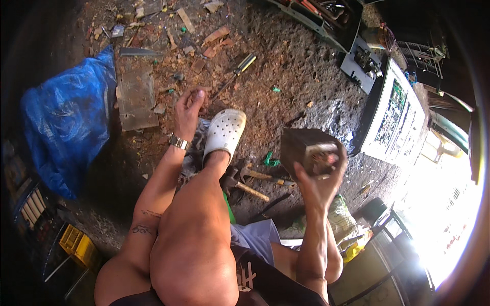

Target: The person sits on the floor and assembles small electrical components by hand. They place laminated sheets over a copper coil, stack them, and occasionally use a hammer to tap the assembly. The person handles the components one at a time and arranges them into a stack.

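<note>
My right hand (321, 186) grips a dark, box-shaped metal block (296, 150), with the thumb on its near side and the fingers round its right side. The block is raised off the ground, and a lighter, blurred hollow shows at its end. My left hand (189, 112), with a metal-banded watch at the wrist, is over the dirt left of my white clog (224, 132). Its fingers are loosely curled, the thumb stands apart, and I see nothing held. Just beyond it lies a screwdriver (244, 66) with a yellow and black handle, its shaft pointing toward that hand.
Hammers (250, 189) with wooden handles lie right of my clog. A rusty metal plate (137, 99) and blue tarp (71, 117) are at left. Broken chips litter the ground. At right are a white panel with a circuit board (395, 109) and a toolbox (326, 20); a yellow crate (79, 242) is lower left.
</note>
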`<control>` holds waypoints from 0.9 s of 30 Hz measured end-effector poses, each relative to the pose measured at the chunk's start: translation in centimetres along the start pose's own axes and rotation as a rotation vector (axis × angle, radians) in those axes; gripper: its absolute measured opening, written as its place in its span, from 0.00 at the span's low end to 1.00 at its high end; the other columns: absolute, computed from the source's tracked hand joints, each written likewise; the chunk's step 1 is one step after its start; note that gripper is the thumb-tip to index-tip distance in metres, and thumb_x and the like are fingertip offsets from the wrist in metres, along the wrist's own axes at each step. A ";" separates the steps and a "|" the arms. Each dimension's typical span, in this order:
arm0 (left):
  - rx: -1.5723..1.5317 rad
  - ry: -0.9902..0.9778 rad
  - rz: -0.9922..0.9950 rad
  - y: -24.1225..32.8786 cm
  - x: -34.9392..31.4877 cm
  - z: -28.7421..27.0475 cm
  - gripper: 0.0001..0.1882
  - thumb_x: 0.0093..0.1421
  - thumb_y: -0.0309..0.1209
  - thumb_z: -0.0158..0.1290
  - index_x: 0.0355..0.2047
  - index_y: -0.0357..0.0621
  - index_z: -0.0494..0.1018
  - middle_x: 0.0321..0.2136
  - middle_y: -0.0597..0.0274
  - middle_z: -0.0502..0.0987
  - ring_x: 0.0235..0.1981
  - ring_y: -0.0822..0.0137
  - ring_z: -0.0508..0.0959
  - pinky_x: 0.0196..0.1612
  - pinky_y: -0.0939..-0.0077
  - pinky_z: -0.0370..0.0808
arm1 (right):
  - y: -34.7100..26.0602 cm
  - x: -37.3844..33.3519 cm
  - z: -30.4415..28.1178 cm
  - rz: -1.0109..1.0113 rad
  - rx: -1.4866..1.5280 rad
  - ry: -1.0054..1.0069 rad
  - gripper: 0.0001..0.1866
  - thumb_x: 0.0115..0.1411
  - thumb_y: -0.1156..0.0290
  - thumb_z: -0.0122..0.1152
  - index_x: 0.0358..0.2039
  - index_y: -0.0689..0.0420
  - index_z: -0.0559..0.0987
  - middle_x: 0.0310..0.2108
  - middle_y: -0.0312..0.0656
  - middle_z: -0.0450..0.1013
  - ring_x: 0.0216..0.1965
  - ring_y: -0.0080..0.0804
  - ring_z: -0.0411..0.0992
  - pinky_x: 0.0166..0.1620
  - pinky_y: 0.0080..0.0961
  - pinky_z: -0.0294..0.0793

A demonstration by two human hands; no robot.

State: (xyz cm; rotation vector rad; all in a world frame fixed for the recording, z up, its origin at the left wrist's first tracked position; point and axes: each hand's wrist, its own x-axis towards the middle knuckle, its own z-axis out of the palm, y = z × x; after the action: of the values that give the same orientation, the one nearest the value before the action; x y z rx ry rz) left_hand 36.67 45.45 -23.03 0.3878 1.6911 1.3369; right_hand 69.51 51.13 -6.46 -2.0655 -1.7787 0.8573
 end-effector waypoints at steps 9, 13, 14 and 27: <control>-0.015 -0.006 0.008 1.0 0.1 -1.6 0.12 0.73 0.36 0.58 0.49 0.41 0.80 0.40 0.62 0.84 0.37 0.72 0.82 0.38 0.74 0.80 | -4.4 -3.1 -4.3 -0.153 -0.074 0.109 0.63 0.40 0.57 0.84 0.75 0.57 0.58 0.69 0.56 0.59 0.70 0.55 0.60 0.71 0.53 0.60; -0.007 0.020 0.005 1.7 0.6 -1.8 0.14 0.72 0.38 0.59 0.48 0.40 0.81 0.40 0.64 0.83 0.42 0.72 0.81 0.45 0.74 0.76 | -0.3 2.0 6.6 -0.018 -0.426 -0.077 0.64 0.43 0.47 0.82 0.77 0.46 0.57 0.73 0.59 0.55 0.73 0.62 0.54 0.70 0.63 0.58; 0.003 0.027 0.043 1.7 0.5 -1.7 0.15 0.72 0.38 0.60 0.48 0.40 0.81 0.38 0.65 0.83 0.39 0.73 0.82 0.40 0.76 0.77 | 0.6 2.3 9.0 -0.060 -0.456 -0.033 0.62 0.45 0.45 0.81 0.77 0.46 0.58 0.73 0.58 0.55 0.72 0.61 0.55 0.68 0.64 0.58; -0.025 -0.044 0.001 2.3 0.6 0.7 0.16 0.72 0.39 0.59 0.50 0.40 0.80 0.35 0.67 0.83 0.34 0.78 0.79 0.38 0.80 0.75 | 2.9 4.9 12.8 0.077 -0.506 -0.116 0.72 0.43 0.36 0.82 0.79 0.50 0.48 0.77 0.61 0.46 0.75 0.63 0.50 0.72 0.63 0.51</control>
State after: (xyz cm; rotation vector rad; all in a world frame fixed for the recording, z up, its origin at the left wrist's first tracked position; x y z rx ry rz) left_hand 36.26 47.15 -21.25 0.4003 1.6363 1.3397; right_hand 64.44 53.16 -19.38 -2.4428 -2.1668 0.5982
